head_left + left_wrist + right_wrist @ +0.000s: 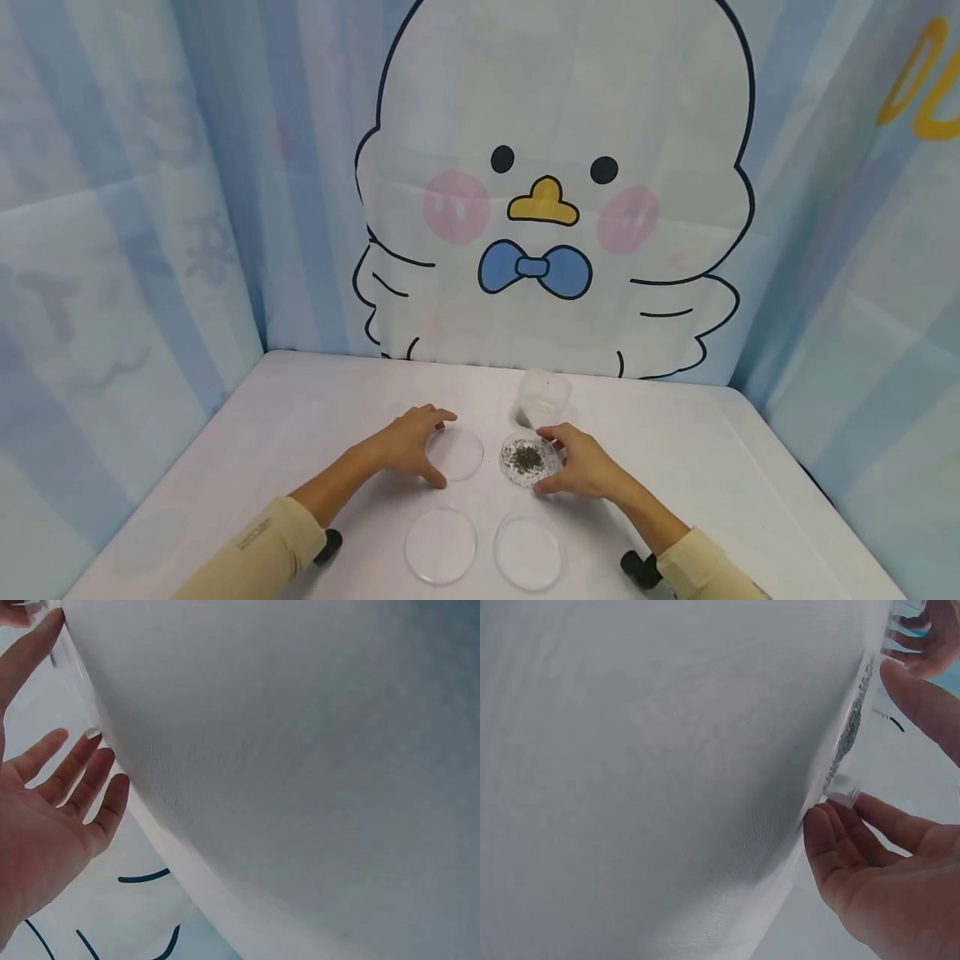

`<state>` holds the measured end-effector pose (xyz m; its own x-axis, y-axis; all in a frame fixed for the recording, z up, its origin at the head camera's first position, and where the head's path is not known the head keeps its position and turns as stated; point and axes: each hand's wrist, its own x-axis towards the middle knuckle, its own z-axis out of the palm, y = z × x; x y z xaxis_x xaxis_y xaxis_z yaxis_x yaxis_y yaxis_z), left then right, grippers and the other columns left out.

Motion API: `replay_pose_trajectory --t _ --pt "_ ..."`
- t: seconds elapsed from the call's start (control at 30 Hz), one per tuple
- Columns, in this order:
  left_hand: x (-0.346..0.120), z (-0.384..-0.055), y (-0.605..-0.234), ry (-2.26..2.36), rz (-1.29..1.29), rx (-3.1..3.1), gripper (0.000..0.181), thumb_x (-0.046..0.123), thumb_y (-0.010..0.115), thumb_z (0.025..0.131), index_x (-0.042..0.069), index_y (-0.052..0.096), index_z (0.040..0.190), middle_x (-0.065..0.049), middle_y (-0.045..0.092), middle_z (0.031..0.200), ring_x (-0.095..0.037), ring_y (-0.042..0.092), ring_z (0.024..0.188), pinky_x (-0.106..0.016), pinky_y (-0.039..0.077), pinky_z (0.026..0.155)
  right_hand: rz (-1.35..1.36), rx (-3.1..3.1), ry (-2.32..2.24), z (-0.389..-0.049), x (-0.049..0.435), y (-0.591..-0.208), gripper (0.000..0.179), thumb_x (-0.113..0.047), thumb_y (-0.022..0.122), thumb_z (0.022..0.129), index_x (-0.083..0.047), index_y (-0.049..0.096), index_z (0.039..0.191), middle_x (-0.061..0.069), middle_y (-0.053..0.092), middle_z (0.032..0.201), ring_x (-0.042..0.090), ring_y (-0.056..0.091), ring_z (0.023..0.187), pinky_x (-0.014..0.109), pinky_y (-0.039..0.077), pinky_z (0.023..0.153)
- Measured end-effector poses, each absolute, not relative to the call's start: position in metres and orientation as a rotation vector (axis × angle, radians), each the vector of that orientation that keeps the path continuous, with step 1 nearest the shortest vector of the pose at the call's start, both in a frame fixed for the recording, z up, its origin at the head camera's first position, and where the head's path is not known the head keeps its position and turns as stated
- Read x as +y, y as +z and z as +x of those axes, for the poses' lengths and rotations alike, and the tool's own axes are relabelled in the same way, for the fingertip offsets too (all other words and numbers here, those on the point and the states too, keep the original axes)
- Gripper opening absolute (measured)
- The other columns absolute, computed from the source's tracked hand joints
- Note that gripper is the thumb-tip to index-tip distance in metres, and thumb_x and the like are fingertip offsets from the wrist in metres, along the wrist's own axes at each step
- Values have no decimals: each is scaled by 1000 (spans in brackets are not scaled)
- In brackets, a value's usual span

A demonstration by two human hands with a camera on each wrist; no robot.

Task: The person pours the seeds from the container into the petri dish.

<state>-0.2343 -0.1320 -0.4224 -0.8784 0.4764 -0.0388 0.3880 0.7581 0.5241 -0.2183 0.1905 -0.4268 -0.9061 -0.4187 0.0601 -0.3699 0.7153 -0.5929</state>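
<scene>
My left hand [411,442] spans the left side of a clear petri dish [457,455] on the white table, thumb and fingers at its rim. In the left wrist view, the fingers [79,776] fan out near the tabletop and the dish's edge is barely visible. My right hand [585,467] holds a petri dish with dark green bits [527,459] by its right side. The right wrist view shows this dish edge-on, its bits [849,735] between thumb and fingers. Nearer the body lie a clear round dish [440,546] and another clear round dish [527,553].
Behind the right dish is a clear plastic container [543,397], with something dark by its lower left edge. Beyond the white table [660,433] hangs a blue-and-white curtain [315,208] printed with a cartoon bird. Side curtains flank the table.
</scene>
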Motion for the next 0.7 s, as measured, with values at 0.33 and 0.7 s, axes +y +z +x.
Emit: replay_pose_trajectory --t 0.33,0.7 --pt "-131 -241 -410 868 754 2791 83 31 97 71 14 57 141 -11 63 132 -29 60 112 -49 52 96 -648 2843 -929 -219 190 -422 82 -21 97 70 3 59 139 13 64 121 26 61 104 35 52 84" --pt "-116 -240 -385 980 871 2763 72 28 92 76 16 58 138 -8 58 133 -35 58 124 -49 51 101 -659 2846 -905 -220 192 -425 83 -22 98 70 3 59 139 13 64 119 27 61 105 36 51 84"
